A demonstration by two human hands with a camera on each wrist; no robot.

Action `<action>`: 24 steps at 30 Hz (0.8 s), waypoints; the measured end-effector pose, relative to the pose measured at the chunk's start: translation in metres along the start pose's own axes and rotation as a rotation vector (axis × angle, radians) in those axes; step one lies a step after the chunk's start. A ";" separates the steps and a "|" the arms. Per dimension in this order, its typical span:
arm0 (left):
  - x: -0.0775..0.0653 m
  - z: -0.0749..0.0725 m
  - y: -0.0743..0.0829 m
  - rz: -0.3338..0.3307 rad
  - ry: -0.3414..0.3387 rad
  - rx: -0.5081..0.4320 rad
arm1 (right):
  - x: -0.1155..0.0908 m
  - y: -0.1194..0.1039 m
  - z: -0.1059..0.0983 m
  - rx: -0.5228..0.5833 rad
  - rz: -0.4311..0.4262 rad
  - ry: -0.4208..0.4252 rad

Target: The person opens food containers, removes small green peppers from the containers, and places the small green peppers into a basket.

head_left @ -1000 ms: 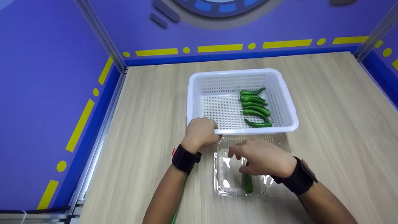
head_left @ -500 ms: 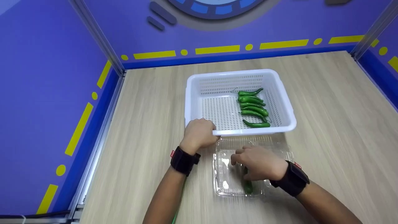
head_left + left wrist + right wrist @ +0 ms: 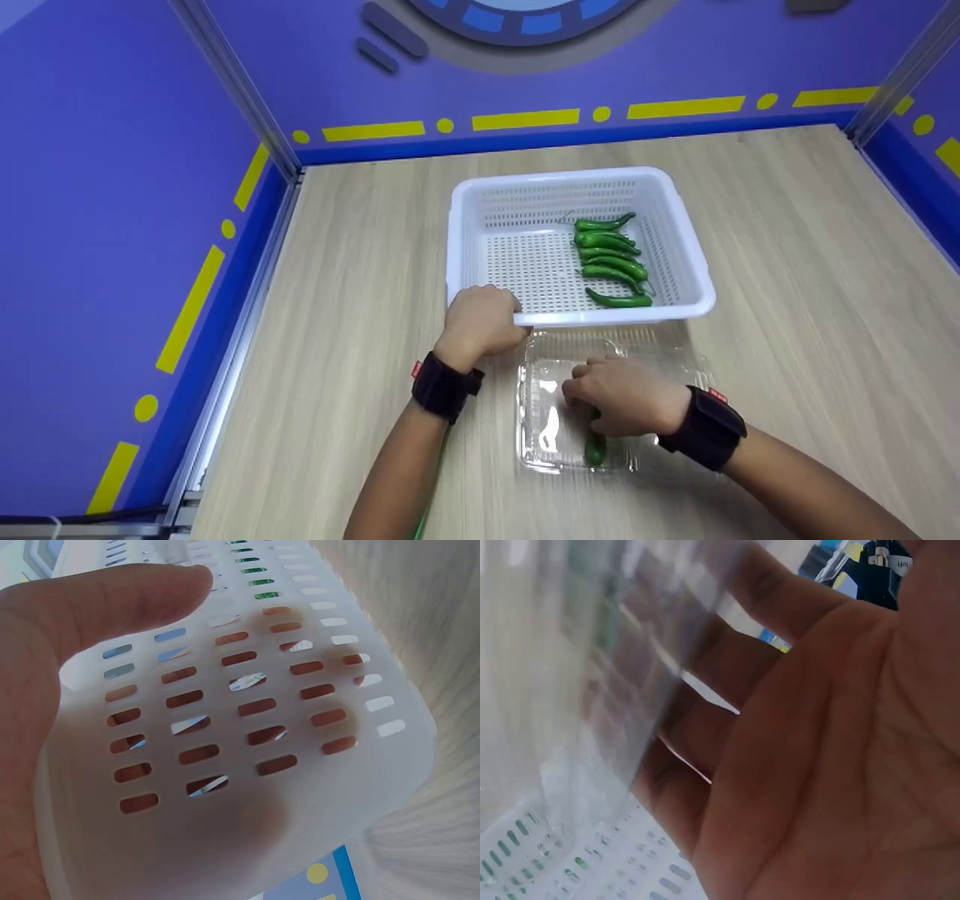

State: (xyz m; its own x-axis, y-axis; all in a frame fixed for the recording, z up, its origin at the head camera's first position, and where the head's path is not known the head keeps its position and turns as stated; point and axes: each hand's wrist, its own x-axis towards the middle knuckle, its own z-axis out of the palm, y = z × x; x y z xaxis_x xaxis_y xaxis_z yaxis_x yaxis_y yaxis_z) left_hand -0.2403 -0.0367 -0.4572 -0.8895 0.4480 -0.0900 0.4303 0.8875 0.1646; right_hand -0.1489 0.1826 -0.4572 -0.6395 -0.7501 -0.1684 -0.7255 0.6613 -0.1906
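My left hand [image 3: 482, 319] grips the near left corner of a white perforated plastic basket [image 3: 577, 319], its thumb along the outer wall [image 3: 247, 712] in the left wrist view. Several green chili peppers [image 3: 611, 251] lie in a row on the basket's right side. In front of it sits a clear plastic clamshell container [image 3: 544, 435]. My right hand [image 3: 630, 397] reaches into the container, its bent fingers and thumb around a single green chili pepper [image 3: 595, 451]. The pepper's lower end shows; the hand covers its upper part. The right wrist view has the palm [image 3: 810, 742] beside blurred clear plastic.
A light wood tabletop [image 3: 360, 300] lies under everything. Blue panels [image 3: 135, 225] with yellow marks stand at the back and sides, with a metal frame rail [image 3: 240, 300] along the left edge. A thin green cable [image 3: 422, 521] runs beside the left forearm.
My right hand has lowered into the clear container and its fingers have bent in over the pepper. The pepper has shifted slightly left. The left hand keeps its grip on the basket.
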 end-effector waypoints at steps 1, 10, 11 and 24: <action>0.000 0.000 0.000 -0.001 -0.001 -0.001 | 0.001 0.001 0.001 -0.005 -0.009 0.006; -0.001 0.001 0.001 0.015 0.042 0.017 | -0.003 0.006 -0.002 -0.031 -0.111 0.123; -0.001 0.001 0.001 0.016 0.046 0.022 | -0.004 0.006 -0.004 -0.037 -0.117 0.113; 0.000 0.000 0.001 0.006 0.019 0.019 | 0.004 0.003 0.012 -0.127 -0.140 0.063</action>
State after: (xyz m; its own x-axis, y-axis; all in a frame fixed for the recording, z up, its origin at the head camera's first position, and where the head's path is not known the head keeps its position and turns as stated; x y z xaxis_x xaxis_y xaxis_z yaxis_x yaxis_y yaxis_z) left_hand -0.2394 -0.0359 -0.4570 -0.8897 0.4512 -0.0703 0.4382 0.8869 0.1460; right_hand -0.1507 0.1814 -0.4700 -0.5417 -0.8360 -0.0872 -0.8322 0.5480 -0.0842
